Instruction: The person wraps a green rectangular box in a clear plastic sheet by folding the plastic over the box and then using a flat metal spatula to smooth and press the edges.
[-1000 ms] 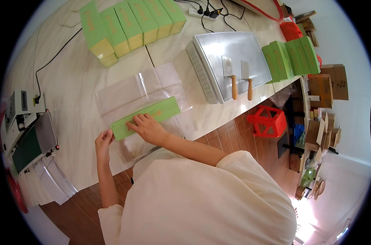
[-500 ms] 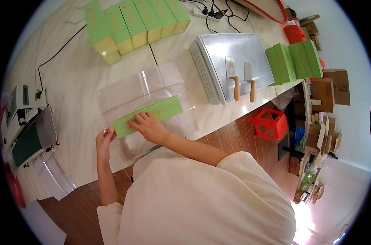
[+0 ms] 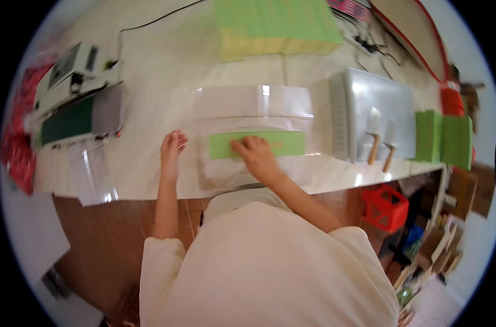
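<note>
A long flat green box point(image 3: 289, 143) lies on a clear plastic sheet point(image 3: 226, 103) on the table in front of me. My right hand point(image 3: 260, 158) rests on top of the box, fingers laid across its middle and not wrapped round it. Left of the box, my left hand point(image 3: 173, 146) is raised, away from both box and film. Its fingers are loosely bent and a little blurred, with nothing visible in them.
A row of green boxes point(image 3: 280, 27) stands at the back. On the right, a metal plate unit point(image 3: 379, 92) carries two wooden-handled scrapers point(image 3: 374, 147), with more green boxes point(image 3: 429, 136) beyond. A machine with a green belt point(image 3: 68, 121) sits left, near plastic sheets point(image 3: 91, 169). A red stool point(image 3: 387, 208) is below.
My left hand has come off the box's left end and the film there, moving left. My right hand stays on the box. The whole view has turned, so the box now lies level.
</note>
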`<state>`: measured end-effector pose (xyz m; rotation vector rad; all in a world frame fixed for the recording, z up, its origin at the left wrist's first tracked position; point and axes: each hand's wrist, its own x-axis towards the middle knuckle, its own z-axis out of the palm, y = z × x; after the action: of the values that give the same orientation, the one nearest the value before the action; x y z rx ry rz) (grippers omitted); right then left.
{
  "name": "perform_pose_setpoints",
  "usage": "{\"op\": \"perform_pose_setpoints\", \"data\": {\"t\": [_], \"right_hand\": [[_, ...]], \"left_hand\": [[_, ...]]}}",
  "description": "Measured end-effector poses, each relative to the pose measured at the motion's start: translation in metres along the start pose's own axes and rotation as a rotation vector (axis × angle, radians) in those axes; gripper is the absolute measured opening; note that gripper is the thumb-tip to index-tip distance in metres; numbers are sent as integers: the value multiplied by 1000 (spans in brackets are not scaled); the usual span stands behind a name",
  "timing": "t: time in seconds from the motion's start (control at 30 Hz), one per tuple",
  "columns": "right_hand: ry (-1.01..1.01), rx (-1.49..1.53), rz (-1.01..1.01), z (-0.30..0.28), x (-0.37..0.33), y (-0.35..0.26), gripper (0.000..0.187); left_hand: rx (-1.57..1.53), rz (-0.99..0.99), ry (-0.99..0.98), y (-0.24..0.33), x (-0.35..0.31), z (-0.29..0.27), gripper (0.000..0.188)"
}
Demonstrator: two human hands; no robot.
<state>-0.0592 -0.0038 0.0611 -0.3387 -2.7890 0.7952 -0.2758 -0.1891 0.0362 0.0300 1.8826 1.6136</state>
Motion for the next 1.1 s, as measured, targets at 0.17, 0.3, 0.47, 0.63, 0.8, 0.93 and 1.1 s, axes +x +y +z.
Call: {"op": "perform_pose_setpoints", "data": {"t": [0.17, 0.3, 0.47, 0.63, 0.8, 0.93, 1.1], "right_hand": [[19, -91, -22, -3, 5, -8, 48], [-4, -106, -12, -3, 4, -5, 47], [17, -76, -12, -7, 7, -5, 44], [79, 0, 17, -4, 5, 2, 42], [125, 2, 164, -14, -1, 7, 44], [115, -35, 149, -17, -2, 7, 42], [136, -67, 140, -19, 1, 7, 41]], "left_hand": [[344, 269, -29, 27, -1, 2, 28], [770, 632, -240, 36, -14, 42, 31], [1002, 722, -357, 42, -30, 84, 35], [1045, 759, -329, 40, -29, 91, 32], [1092, 768, -284, 39, -39, 82, 33], [1151, 746, -324, 41, -45, 72, 32], [1181, 714, -418, 47, -42, 74, 23]]}}
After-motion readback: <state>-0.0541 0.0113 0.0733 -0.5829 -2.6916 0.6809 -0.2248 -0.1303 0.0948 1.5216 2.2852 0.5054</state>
